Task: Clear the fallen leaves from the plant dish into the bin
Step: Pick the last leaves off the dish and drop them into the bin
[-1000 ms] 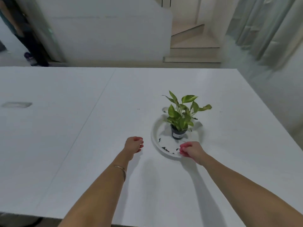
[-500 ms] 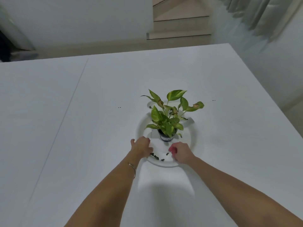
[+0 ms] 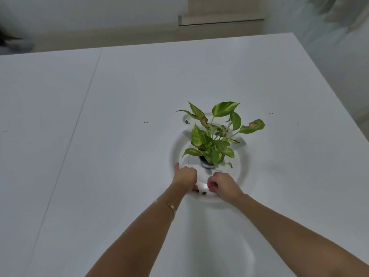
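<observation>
Scene: wide white table (image 3: 119, 156), w/ a thin seam running from far edge toward the near-left corner.

Round white plant dish (image 3: 242, 172) sits on the table, right of centre. A small dark pot (image 3: 207, 163) stands upright approx. in the dish middle, carrying a green-and-yellow leafy plant (image 3: 211, 140); several leaves show brown, dried edges.

Fallen leaves: small dark leaf scraps (image 3: 203, 193) lie on the dish floor at the near rim, between the two hands. Count cannot be told; scraps are tiny and partly hidden by the left hand.

Left hand (image 3: 184, 176): over the near-left part of the dish, knuckles up, fingers curled down and in toward the scraps, thumb stretched out along the dish rim. Fingertips hidden under the hand, so whether they grip a scrap cannot be told. Thin metal bracelet (image 3: 171, 206) on the left wrist.

Right hand (image 3: 223, 185): over the near part of the dish, just beside the scraps, fingers curled into a loose fist w/ thumb against the forefinger. Whether anything is pinched inside cannot be told.

Hands are near each other but apart, gap showing bare dish floor. Both forearms reach in from the near table edge.

Background: pale wall, wooden steps (image 3: 219, 19) beyond the far table edge, curtain (image 3: 339, 15) at upper right (blurred)
</observation>
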`<action>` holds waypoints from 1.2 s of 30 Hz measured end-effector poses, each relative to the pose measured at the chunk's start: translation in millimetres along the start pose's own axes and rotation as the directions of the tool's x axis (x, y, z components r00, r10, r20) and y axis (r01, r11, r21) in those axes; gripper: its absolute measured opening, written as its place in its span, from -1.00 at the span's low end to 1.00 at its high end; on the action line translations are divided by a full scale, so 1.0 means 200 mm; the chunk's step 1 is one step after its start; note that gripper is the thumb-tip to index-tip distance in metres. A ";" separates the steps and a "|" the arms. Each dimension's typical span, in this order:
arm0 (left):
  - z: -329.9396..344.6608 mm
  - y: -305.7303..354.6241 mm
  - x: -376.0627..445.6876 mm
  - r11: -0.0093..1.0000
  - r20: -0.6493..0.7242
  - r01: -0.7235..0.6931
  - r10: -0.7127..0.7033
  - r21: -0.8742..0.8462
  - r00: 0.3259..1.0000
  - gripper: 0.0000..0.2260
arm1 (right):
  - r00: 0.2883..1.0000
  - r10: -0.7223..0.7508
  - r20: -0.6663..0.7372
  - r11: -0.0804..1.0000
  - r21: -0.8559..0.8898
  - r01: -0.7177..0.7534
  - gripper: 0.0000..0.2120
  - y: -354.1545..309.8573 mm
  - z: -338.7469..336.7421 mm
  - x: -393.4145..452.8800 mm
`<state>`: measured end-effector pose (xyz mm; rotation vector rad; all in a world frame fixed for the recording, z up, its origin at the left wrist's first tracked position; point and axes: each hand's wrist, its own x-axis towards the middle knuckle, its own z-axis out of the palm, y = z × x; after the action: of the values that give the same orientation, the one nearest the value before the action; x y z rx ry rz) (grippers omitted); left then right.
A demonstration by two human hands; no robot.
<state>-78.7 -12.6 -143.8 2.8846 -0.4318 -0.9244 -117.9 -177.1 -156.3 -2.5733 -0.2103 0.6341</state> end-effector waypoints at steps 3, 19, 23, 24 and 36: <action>0.00 0.03 -0.03 0.998 -0.002 -0.059 0.059 -0.028 0.998 -0.93 | 1.000 -0.007 0.023 0.998 -0.056 0.009 -0.87 -0.03 0.01 0.00; -0.04 -0.02 -0.08 0.974 0.018 -0.033 0.038 -0.225 0.999 -0.84 | 0.981 -0.089 0.171 0.982 -0.150 0.115 -0.83 -0.11 0.00 0.02; -0.01 0.03 -0.07 0.982 0.011 -0.030 0.033 -0.186 0.999 -0.87 | 0.979 -0.102 0.175 0.971 -0.196 0.136 -0.86 -0.09 0.02 0.02; 0.00 0.04 -0.06 0.987 0.004 -0.026 0.027 -0.157 1.000 -0.87 | 0.982 -0.093 0.166 0.978 -0.171 0.121 -0.84 -0.08 0.03 0.02; 0.06 0.06 -0.04 0.987 -0.036 -0.086 0.092 0.138 0.995 -0.84 | 0.997 0.072 0.000 0.994 0.082 -0.071 -0.84 0.02 -0.01 0.01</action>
<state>-95.4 -21.2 -147.4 2.9710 -0.6389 -0.8503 -116.1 -181.7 -158.1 -2.5115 -0.0894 0.6515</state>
